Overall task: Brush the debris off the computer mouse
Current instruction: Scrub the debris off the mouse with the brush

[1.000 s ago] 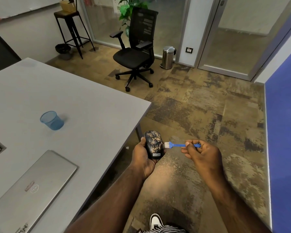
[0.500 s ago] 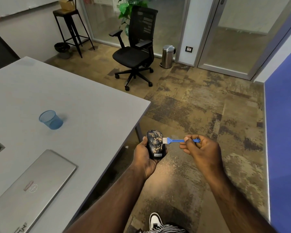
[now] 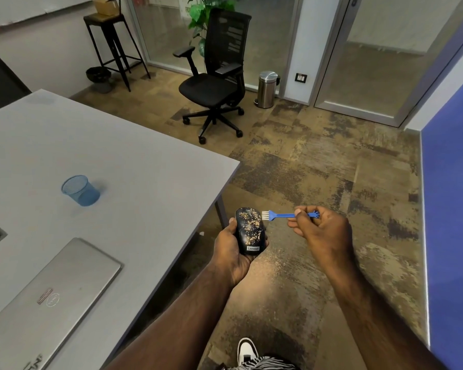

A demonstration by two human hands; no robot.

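Note:
A black computer mouse (image 3: pixel 247 231), speckled with tan debris across its top, sits upright in my left hand (image 3: pixel 231 251), held over the floor just past the table's corner. My right hand (image 3: pixel 322 231) pinches the handle of a small blue brush (image 3: pixel 281 215). The brush lies level, its white bristles pointing left and touching the mouse's upper right edge. Tan crumbs lie scattered on the carpet (image 3: pixel 275 263) below both hands.
A grey table (image 3: pixel 134 166) fills the left, carrying a blue mesh cup (image 3: pixel 80 190) and a closed silver laptop (image 3: pixel 51 297). A black office chair (image 3: pixel 217 76) and a steel bin (image 3: pixel 267 89) stand farther off. A blue wall (image 3: pixel 455 209) lies to the right.
Both hands have risen slightly. The brush has moved up along the mouse's right side, from its middle to near its upper edge.

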